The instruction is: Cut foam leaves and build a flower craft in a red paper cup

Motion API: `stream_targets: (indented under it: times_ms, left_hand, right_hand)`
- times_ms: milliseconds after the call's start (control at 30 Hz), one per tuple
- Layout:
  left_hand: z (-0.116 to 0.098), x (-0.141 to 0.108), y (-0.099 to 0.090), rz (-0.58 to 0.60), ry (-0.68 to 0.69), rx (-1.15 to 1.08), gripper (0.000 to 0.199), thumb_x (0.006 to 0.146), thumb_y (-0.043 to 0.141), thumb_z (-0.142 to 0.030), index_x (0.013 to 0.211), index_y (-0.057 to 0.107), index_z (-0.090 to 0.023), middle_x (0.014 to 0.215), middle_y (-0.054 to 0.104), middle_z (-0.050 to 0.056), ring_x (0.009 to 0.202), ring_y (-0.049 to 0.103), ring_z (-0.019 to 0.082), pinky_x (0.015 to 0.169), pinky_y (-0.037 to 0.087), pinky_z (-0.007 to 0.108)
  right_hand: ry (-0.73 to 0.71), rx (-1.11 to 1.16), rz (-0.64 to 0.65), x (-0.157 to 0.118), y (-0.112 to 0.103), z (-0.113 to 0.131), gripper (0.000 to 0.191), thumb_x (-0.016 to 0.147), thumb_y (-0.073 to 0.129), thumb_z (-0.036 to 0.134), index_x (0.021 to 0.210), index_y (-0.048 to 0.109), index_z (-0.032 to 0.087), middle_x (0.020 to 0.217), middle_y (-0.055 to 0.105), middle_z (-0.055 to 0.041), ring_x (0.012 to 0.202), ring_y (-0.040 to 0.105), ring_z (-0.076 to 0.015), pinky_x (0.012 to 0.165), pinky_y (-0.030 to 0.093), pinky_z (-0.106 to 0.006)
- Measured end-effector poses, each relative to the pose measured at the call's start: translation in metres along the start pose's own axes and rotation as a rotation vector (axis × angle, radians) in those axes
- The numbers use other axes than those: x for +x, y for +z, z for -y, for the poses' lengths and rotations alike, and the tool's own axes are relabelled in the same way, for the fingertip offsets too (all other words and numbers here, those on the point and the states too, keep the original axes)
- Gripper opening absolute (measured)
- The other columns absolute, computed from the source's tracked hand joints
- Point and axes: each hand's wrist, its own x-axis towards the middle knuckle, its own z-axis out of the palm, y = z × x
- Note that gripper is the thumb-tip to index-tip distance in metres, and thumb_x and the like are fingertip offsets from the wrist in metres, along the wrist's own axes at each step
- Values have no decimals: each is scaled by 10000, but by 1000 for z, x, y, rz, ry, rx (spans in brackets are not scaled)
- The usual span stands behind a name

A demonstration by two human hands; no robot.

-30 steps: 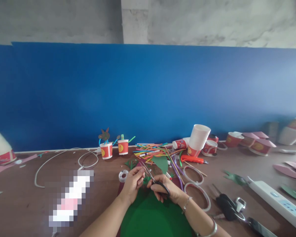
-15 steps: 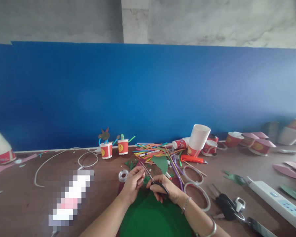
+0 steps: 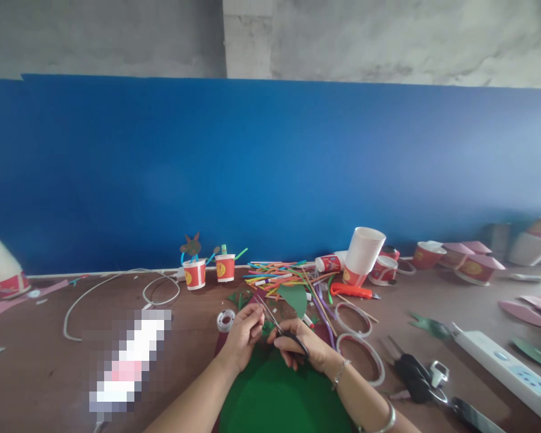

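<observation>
My right hand (image 3: 300,344) is wrapped round the black handles of a pair of scissors (image 3: 276,323), whose metal blades point up and to the left. Close beside the blades, my left hand (image 3: 247,334) is closed in a pinch. What its fingers hold is too small to make out. Below both hands lies a large green sheet (image 3: 284,394). Green paper scraps (image 3: 241,299) and a bigger green paper piece (image 3: 294,299) are just beyond the hands. A small tape roll (image 3: 226,321) sits left of my left hand.
Coloured straws (image 3: 275,275) lie in a pile at the back, near a stack of paper cups (image 3: 364,255) and an orange cutter knife (image 3: 351,291). Tape rings (image 3: 360,358), keys (image 3: 417,376) and a white power strip (image 3: 514,373) are on the right. A white cable (image 3: 79,300) loops at left.
</observation>
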Motion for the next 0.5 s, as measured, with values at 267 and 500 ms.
stream_targets:
  times_ms: [267, 500]
  left_hand:
    - [0, 0, 0, -24, 15, 42, 275, 678, 700, -356, 701, 562, -119, 604, 490, -47, 388, 233, -10, 372, 82, 174]
    - [-1, 0, 0, -30, 14, 19, 281, 643, 728, -351, 687, 568, -124, 601, 501, -47, 382, 238, -10, 367, 79, 179]
  right_hand:
    - [-3, 15, -17, 1, -1, -1, 309, 732, 621, 381, 883, 608, 112, 445, 572, 46, 317, 444, -40, 310, 234, -127]
    - [-3, 9, -14, 1, -1, -1, 294, 730, 630, 367, 876, 613, 112, 444, 574, 43, 317, 447, -42, 310, 242, -125]
